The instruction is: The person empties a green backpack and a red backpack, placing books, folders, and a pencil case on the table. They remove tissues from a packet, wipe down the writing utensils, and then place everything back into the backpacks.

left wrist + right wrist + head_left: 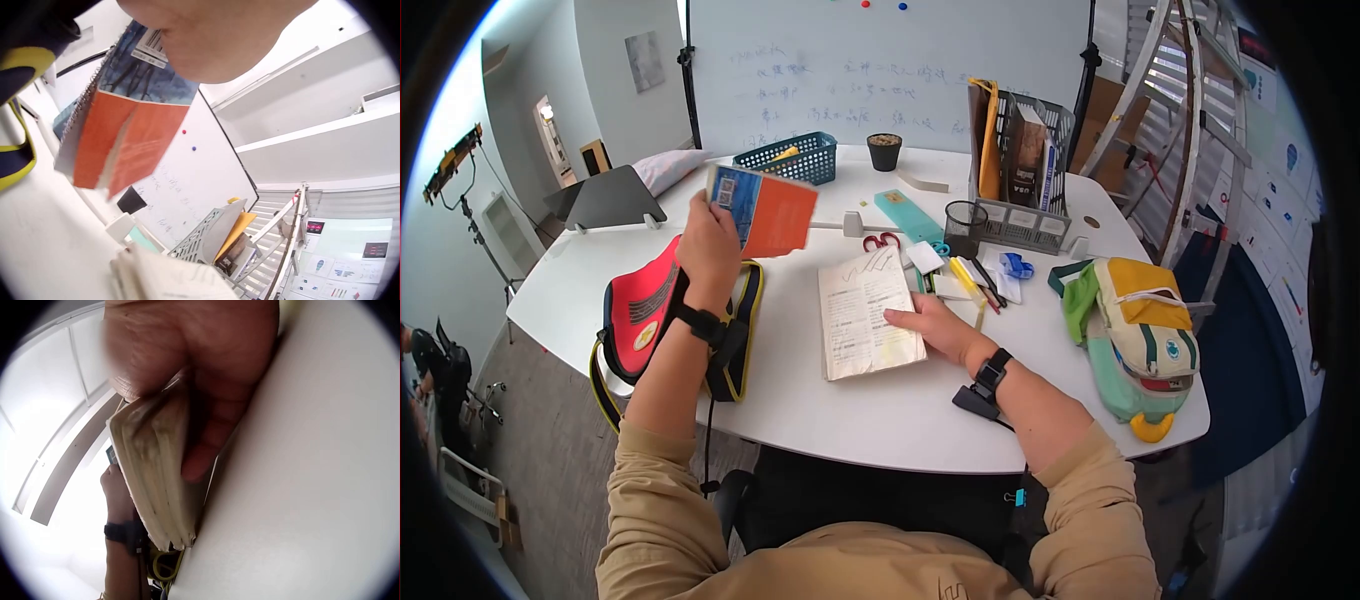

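Note:
My left hand (710,245) grips a spiral-bound notebook (778,217) with an orange and blue cover, raised above the red and black bag. In the left wrist view the notebook (134,134) hangs below the hand (219,31), its wire edge at the left. My right hand (945,330) holds a worn, thick book (868,315) at its right edge, thumb on top of the handwritten or printed page. The right wrist view shows the fingers of that hand (194,356) curled under the book's page block (156,462), close over the white tabletop.
A red bag (638,310) lies left on the white table (880,435), a yellow and green backpack (1140,330) right. Behind are a blue basket (800,165), plant pot (885,155), pen cup (965,228), scissors, markers and a grey file rack (1025,225). A laptop (610,198) sits back left.

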